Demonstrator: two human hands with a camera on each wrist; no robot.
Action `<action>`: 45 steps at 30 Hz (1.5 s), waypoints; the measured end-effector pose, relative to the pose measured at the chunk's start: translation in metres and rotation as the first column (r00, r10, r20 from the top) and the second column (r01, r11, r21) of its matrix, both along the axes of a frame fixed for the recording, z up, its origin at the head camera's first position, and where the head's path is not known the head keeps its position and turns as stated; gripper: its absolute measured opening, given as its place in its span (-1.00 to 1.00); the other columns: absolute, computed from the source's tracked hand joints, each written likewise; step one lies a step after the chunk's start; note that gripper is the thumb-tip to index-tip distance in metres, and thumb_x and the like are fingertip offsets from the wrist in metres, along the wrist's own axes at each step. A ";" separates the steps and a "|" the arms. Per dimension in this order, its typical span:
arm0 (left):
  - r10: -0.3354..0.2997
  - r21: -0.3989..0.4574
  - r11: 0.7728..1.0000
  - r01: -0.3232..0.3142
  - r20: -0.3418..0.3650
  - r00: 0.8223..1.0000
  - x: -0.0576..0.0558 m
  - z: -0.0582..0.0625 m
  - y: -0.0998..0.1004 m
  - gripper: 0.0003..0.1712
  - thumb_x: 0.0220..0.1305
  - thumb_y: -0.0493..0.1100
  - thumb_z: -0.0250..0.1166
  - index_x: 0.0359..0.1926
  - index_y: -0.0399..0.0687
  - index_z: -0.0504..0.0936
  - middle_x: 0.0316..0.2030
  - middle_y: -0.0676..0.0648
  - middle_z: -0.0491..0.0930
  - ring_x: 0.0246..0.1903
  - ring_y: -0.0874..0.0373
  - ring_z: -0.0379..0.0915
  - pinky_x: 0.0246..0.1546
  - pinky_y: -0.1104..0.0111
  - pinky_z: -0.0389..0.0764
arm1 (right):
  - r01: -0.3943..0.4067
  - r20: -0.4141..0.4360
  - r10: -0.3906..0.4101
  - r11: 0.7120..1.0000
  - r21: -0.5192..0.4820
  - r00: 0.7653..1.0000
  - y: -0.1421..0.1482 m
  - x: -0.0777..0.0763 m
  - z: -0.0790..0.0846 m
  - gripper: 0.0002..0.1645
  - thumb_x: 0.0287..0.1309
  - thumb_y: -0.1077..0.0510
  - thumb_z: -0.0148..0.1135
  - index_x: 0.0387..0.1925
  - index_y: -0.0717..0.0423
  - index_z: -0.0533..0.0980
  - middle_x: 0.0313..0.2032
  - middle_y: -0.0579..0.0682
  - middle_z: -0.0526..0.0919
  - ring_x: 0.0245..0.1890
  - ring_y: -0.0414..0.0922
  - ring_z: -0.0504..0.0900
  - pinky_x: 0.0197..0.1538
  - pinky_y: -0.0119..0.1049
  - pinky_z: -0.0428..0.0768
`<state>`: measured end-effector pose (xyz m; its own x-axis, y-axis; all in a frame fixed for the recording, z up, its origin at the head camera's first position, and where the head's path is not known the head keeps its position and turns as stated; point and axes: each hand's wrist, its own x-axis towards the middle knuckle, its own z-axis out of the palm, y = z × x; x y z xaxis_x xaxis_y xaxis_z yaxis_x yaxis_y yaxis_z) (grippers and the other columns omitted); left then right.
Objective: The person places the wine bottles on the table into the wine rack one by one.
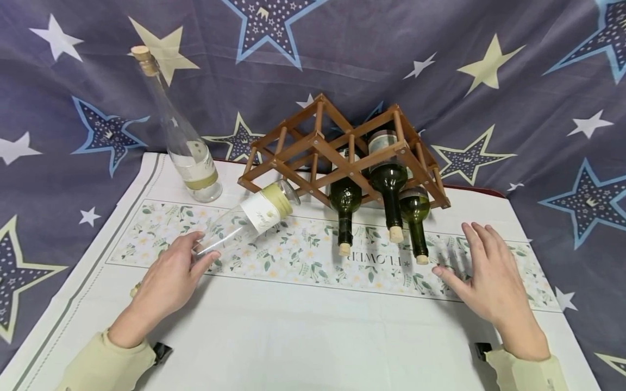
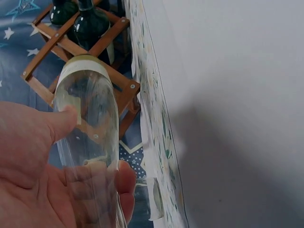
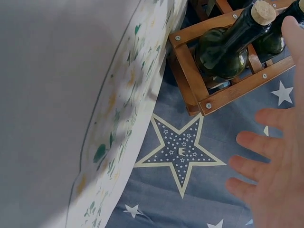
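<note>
My left hand [image 1: 168,277] grips a clear glass bottle [image 1: 261,212] with a white and yellow-green label. The bottle lies tilted, its base toward the wooden wine rack [image 1: 318,142], and the palm hides its neck. In the left wrist view, thumb and fingers wrap around the clear glass [image 2: 90,142]. Three corked dark green bottles sit in the rack's right part, necks toward me: one at left [image 1: 344,198], one higher up [image 1: 389,179] and one at right [image 1: 415,209]. My right hand [image 1: 494,279] hovers to the right of them, fingers spread, holding nothing.
Another clear bottle [image 1: 195,163], corked, stands upright at the back left of the table. A floral runner [image 1: 303,255] crosses the white tablecloth [image 1: 313,331]. Behind the table hangs a star-patterned curtain [image 1: 352,54].
</note>
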<state>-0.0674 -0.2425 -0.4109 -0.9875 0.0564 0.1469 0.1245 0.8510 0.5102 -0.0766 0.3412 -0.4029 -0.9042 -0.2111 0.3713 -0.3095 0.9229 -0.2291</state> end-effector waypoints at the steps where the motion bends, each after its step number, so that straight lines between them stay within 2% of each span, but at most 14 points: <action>1: 0.004 0.000 1.000 -0.004 0.005 1.000 0.000 0.000 0.000 -0.24 0.55 0.06 0.31 0.43 -0.47 0.38 -0.10 -0.28 0.61 -0.25 -0.10 0.56 -0.30 -0.07 0.55 | 0.001 0.007 -0.001 1.000 0.001 1.000 0.000 0.000 -0.001 0.28 0.11 -0.37 0.50 0.64 0.15 0.15 0.49 0.38 0.27 0.54 0.40 0.11 0.52 0.39 0.05; 9: 0.002 0.021 1.000 -0.003 0.035 0.999 -0.002 -0.002 0.000 -0.27 0.57 0.03 0.30 0.40 -0.51 0.38 -0.22 -0.18 0.58 -0.35 0.02 0.47 -0.38 0.15 0.47 | -0.008 0.016 0.008 1.000 0.012 1.000 -0.002 0.002 -0.004 0.29 0.13 -0.37 0.49 0.66 0.12 0.12 0.50 0.37 0.25 0.54 0.41 0.11 0.55 0.36 0.01; 25: -0.014 0.072 0.997 0.003 0.159 0.987 -0.005 0.002 0.003 -0.25 0.65 0.13 0.14 0.40 -0.51 0.34 -0.22 -0.13 0.60 -0.33 0.05 0.46 -0.24 0.12 0.49 | -0.031 -0.008 0.031 0.999 0.020 0.999 -0.005 0.002 -0.005 0.28 0.09 -0.37 0.50 0.64 0.12 0.16 0.49 0.36 0.28 0.53 0.41 0.13 0.51 0.38 0.07; 35: -0.045 0.135 0.991 0.009 0.262 0.964 -0.003 0.004 0.008 -0.21 0.70 0.16 0.00 0.42 -0.55 0.28 -0.11 -0.18 0.59 -0.27 0.05 0.48 -0.21 0.15 0.52 | -0.035 0.003 0.035 0.999 0.031 0.999 -0.006 0.005 -0.006 0.30 0.09 -0.38 0.50 0.67 0.08 0.13 0.50 0.37 0.26 0.55 0.39 0.10 0.49 0.41 0.10; 45: -0.074 0.219 0.976 0.000 0.327 0.942 -0.001 0.004 0.014 -0.19 0.71 0.18 -0.05 0.44 -0.56 0.24 -0.07 -0.21 0.59 -0.21 0.04 0.50 -0.20 0.19 0.53 | -0.033 0.016 0.032 0.999 0.036 0.999 -0.008 0.010 -0.007 0.31 0.10 -0.40 0.48 0.67 0.06 0.12 0.50 0.38 0.26 0.56 0.38 0.08 0.51 0.38 0.07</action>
<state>-0.0684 -0.2286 -0.4072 -0.9796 0.0973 -0.1759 -0.0539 0.7158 0.6963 -0.0666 0.3332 -0.4097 -0.9024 -0.2534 0.3485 -0.3359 0.9203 -0.2007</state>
